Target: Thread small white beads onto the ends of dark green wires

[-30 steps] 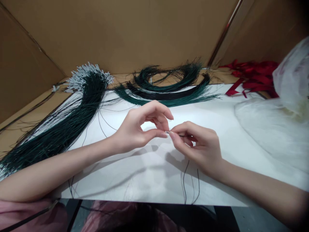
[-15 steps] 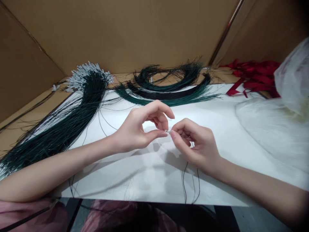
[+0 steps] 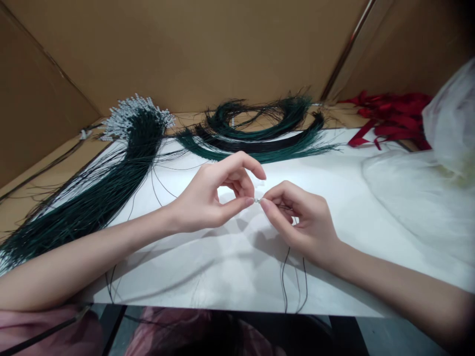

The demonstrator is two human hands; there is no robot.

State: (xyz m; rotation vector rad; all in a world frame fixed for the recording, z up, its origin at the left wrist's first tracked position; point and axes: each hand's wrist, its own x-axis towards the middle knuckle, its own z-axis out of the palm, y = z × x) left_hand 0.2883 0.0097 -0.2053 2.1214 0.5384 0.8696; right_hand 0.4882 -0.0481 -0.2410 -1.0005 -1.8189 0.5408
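Note:
My left hand point(image 3: 211, 198) and my right hand point(image 3: 300, 220) meet fingertip to fingertip above a white sheet point(image 3: 230, 262). Both are closed in a pinch on the same thin dark cord point(image 3: 284, 277), at a tiny silvery end piece point(image 3: 257, 200) between them. My left thumb and middle finger pinch it while the index finger arches above. The cord's loose strands hang down from my right hand across the sheet toward the front edge.
A long bundle of dark green cords with white tips point(image 3: 111, 173) lies at the left. Curved green and black cord bundles point(image 3: 260, 133) lie at the back. Red ribbons point(image 3: 389, 118) and a clear plastic bag point(image 3: 438, 168) sit at the right. Cardboard walls point(image 3: 185, 49) stand behind.
Both hands have shifted slightly upward and the left fingers have adjusted their pinch; the cord end stays held between them.

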